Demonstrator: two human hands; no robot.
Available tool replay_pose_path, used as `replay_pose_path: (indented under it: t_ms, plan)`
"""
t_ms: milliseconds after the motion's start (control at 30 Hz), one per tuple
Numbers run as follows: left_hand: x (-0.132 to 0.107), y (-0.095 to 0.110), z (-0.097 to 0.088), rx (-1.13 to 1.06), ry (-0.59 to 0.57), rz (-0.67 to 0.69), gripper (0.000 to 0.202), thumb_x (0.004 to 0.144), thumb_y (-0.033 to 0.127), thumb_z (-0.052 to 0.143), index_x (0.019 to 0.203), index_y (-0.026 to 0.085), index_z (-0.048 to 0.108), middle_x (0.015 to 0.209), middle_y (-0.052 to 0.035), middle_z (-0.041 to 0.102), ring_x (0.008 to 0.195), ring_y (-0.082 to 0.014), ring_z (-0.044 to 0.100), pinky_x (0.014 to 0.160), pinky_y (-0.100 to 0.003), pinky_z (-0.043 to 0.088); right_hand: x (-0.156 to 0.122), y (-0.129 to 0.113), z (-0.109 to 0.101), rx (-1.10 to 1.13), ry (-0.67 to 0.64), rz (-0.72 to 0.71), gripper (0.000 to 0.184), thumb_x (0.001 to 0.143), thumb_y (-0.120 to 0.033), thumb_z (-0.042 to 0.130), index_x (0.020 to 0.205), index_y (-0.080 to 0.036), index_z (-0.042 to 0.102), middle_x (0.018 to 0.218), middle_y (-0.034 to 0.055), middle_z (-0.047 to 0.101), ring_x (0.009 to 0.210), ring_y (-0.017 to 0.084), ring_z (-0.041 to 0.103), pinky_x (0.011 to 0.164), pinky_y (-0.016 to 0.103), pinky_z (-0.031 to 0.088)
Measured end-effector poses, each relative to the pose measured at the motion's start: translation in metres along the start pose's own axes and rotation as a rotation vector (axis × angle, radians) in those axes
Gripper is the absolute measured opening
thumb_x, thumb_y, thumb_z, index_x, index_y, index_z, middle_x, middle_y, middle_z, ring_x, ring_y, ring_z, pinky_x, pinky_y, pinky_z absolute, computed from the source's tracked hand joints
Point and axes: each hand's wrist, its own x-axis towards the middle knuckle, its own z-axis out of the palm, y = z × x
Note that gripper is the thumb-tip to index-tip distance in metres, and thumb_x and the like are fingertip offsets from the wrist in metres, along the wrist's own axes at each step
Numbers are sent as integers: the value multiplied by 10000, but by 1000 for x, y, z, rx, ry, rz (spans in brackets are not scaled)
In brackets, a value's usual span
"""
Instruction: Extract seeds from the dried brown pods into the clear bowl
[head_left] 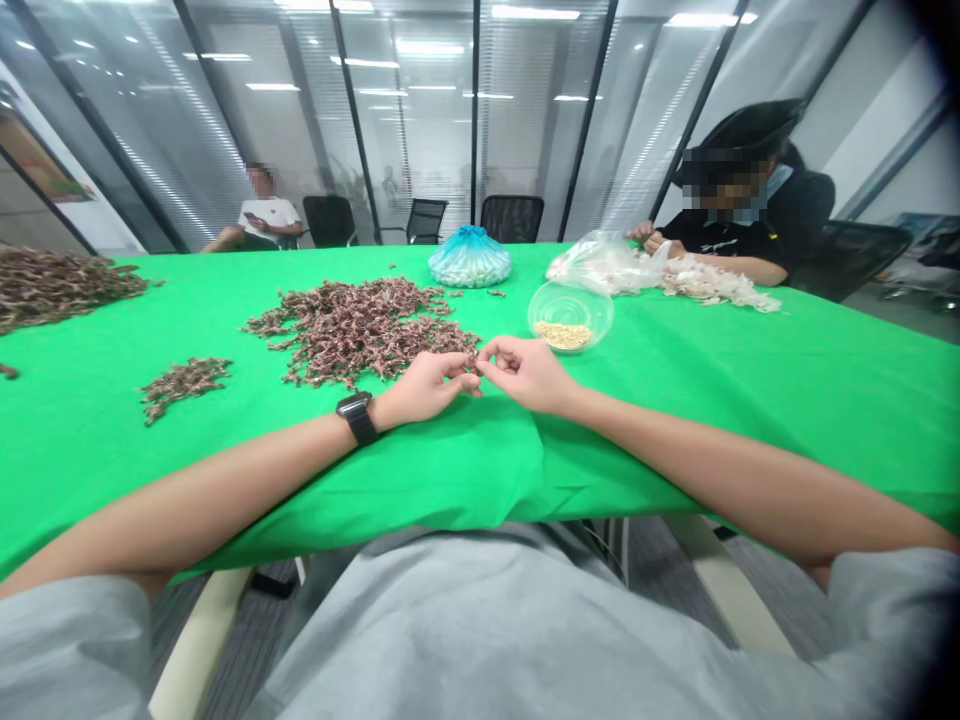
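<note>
My left hand (424, 388), with a black watch (358, 416) on its wrist, is closed in a pinch at the near right edge of a pile of small dried reddish-brown twisted pieces (352, 325). At its fingertips is a small brown piece, partly hidden by the fingers. My right hand (531, 378) meets it there, thumb and forefinger pinched together at the same spot. What the right fingers hold is too small to make out. Just beyond the right hand stands a clear round plastic tub (600, 318) with pale yellow small bits (562, 336) in the bottom.
A smaller brown heap (184, 385) lies left, a larger one (60, 285) farther left. A tied bluish bag (470, 258) stands at the back of the green-covered table (750, 400). Across at right, a person handles white flaky pieces (712, 280) beside a clear bag (607, 262). Another person sits back left.
</note>
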Motion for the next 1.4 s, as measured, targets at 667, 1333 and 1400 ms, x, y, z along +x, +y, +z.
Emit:
replay_pose_path:
  t_ms: [667,1333,1400]
  plan:
    - [0,-7,-1,127,-32,11,297,989,393,533,945,168,722,911,-36,783,778,-168,689,723,-266,462,9,4,-3,599,-156,530,332,721,-424,844,785,-152,665,418,-109,370,383,50,303,387,208,361]
    - [8,-22,4,-393,-133,-68,409,970,517,522,802,153,601,745,-76,732,709,-164,648,701,-285,452,5,7,-1,186,-35,64,296,903,-351,662,1110,-155,741,856,45,718,580,98,564,497,211,438]
    - [8,-21,4,-420,-144,-68,424,964,541,531,810,152,606,747,-79,735,707,-166,649,699,-287,444,5,6,-1,171,-23,54,277,909,-354,655,1068,-150,754,801,45,723,586,113,580,512,224,447]
